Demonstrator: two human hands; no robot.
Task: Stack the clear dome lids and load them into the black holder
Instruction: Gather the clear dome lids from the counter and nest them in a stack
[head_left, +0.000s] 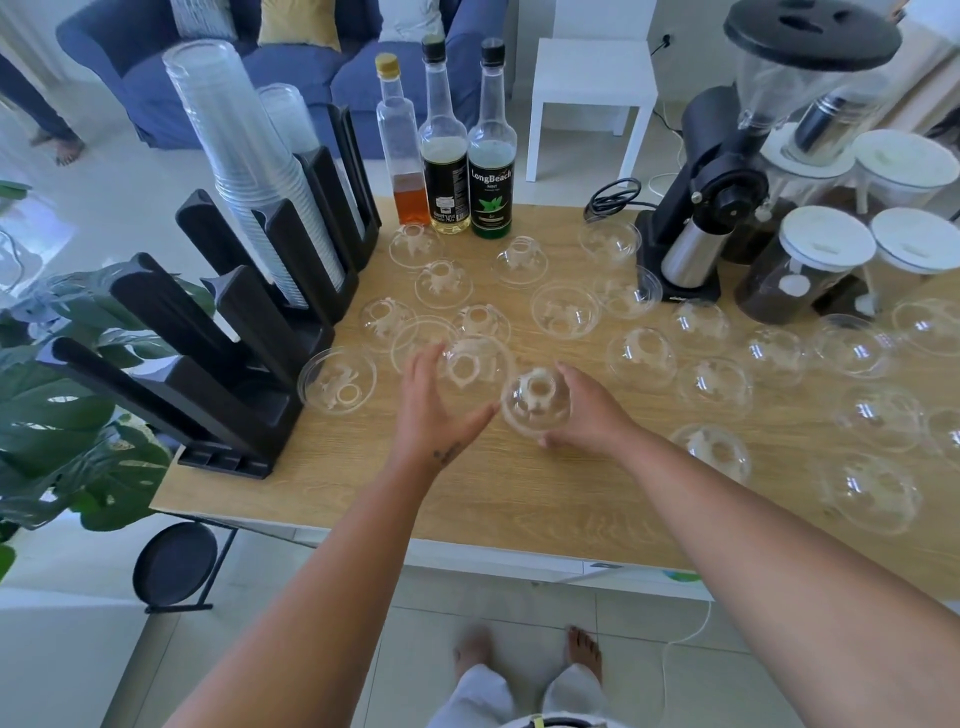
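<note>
Right hand grips dome lid, apex hole facing up; left hand spread, fingers straight

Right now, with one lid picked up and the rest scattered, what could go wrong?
1. Loose lids face both ways; the rim-up lid beside the black holder could jam the stack if nested unturned.
2. Behind the right hand, the forearm lies close to a front lid near the table edge; a sweep could knock it off.
</note>
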